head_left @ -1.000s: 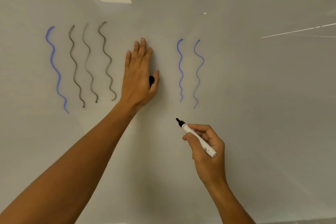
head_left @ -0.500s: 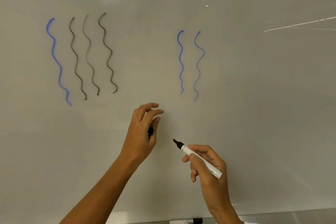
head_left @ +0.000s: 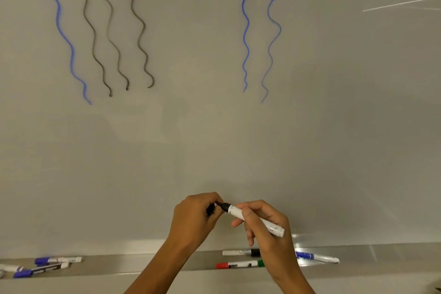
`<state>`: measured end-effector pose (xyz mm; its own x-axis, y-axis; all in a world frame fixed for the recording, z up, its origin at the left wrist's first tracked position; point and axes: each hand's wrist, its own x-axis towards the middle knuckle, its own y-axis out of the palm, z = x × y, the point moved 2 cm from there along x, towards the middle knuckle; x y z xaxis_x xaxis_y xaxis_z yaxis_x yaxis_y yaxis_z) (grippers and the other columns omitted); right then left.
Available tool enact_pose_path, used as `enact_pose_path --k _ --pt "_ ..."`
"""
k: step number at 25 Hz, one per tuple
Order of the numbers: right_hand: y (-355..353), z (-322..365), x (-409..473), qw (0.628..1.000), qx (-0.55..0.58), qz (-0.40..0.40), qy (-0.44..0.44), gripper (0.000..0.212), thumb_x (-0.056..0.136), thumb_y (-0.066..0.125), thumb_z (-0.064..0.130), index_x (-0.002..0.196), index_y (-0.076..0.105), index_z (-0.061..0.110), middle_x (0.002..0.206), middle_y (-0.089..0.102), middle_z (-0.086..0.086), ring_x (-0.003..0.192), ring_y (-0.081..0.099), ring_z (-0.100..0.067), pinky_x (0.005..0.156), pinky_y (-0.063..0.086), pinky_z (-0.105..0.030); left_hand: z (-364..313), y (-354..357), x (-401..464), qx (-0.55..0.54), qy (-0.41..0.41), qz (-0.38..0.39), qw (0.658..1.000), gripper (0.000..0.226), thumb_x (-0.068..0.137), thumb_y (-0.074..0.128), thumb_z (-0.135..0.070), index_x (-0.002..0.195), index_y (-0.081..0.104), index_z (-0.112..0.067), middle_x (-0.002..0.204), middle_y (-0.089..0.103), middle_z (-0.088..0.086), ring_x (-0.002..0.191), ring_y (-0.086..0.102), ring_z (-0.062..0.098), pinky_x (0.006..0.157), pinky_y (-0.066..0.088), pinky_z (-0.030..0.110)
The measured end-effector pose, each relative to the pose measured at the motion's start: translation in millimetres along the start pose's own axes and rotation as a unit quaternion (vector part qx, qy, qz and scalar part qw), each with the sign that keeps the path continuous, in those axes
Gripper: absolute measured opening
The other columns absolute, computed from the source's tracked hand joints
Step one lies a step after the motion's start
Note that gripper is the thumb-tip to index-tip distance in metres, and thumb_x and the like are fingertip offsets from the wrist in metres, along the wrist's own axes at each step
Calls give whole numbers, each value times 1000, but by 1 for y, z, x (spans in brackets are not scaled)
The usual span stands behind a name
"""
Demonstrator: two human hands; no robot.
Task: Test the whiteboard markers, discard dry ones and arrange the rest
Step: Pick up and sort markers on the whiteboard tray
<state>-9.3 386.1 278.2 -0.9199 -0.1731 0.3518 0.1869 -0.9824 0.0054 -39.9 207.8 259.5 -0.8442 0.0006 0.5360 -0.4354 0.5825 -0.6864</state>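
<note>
Low against the whiteboard [head_left: 214, 141], just above its metal tray [head_left: 167, 262], the two hands meet over one marker [head_left: 255, 218]. The right hand [head_left: 267, 229] curls its fingers round the marker's smooth white barrel, which slants down to the right with a flat end; small dark print sits near that end, too blurred to read. The marker's black collar and tip point up-left into the left hand [head_left: 195, 217], whose fingers are bent round a small black cap [head_left: 211, 209], only partly visible at the tip. Whether cap and tip touch cannot be told.

The board is glossy, pale grey-white, with soft reflections. On it run wavy vertical strokes: a thick blue line [head_left: 64, 36] at far left, three greyish-black lines [head_left: 114, 28] beside it, and two thinner blue lines [head_left: 259, 45] further right.

In the brushed-metal tray lie slim cylindrical markers with white barrels. At left, a group with blue caps [head_left: 45, 266]; their labels show dark lettering that is illegible. Near the middle, a marker with a black cap [head_left: 241, 252] lies behind one with a red cap [head_left: 236, 265], next to a green cap [head_left: 261, 263] that shows beside the right wrist. To the right lies a marker with a blue band [head_left: 317, 257], partly hidden by the wrist.
</note>
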Motion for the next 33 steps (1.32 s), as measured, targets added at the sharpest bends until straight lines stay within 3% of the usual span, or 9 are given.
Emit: enact_pose_path --k 3,6,10,14,17,22,29,33 --pt "-1 -13 -13 999 -30 7 19 36 78 62 51 91 75 20 79 76 -8 63 64 -8 58 46 -15 0 10 -21 4 -26 18 999 9 85 73 -27 81 69 -35 67 61 -16 59 54 6 51 39 17" --pt "0 -26 -27 998 -49 14 49 37 79 65 49 93 75 16 79 76 -4 69 69 -11 56 47 -15 2 19 -40 0 -32 43 999 10 81 73 -25 79 69 -34 70 64 -17 59 53 2 52 38 14" --pt "1 -40 -44 995 -46 29 84 8 93 68 18 94 75 13 80 77 -5 74 71 -16 55 47 -14 1 29 -61 -12 -48 65 997 7 75 62 -24 73 66 -30 64 60 -15 54 48 3 51 34 13" --pt "-1 -45 -58 996 -52 5 74 30 81 66 42 92 74 15 77 76 -4 71 70 -14 58 48 -14 5 36 -75 -1 -94 85 992 19 81 67 -16 68 59 -27 56 46 -21 53 48 3 51 32 13" --pt "-2 -50 -65 996 -55 10 76 23 83 66 37 89 75 17 74 75 -5 69 69 -14 61 48 -14 5 41 -83 21 -86 116 989 16 86 66 -24 72 58 -27 64 56 -13 58 49 9 52 30 14" --pt "-3 -52 -67 991 -91 24 92 22 78 61 52 84 74 35 71 74 -1 68 66 -12 63 47 -15 4 44 -92 54 -48 154 985 7 89 61 -30 89 67 -27 84 67 -8 69 49 7 56 28 9" --pt "-6 -59 -73 991 -67 8 115 26 76 60 54 81 74 32 70 73 -6 62 63 -8 63 46 -16 4 48 -97 35 -53 158 985 5 89 65 -31 89 68 -27 83 68 -9 69 50 7 58 31 8" --pt "-5 -63 -77 990 -57 -5 126 13 84 65 34 79 76 28 70 73 -6 61 64 -11 60 47 -13 5 49 -100 30 -67 155 985 6 88 65 -30 85 67 -25 79 66 -10 67 50 7 56 34 12"
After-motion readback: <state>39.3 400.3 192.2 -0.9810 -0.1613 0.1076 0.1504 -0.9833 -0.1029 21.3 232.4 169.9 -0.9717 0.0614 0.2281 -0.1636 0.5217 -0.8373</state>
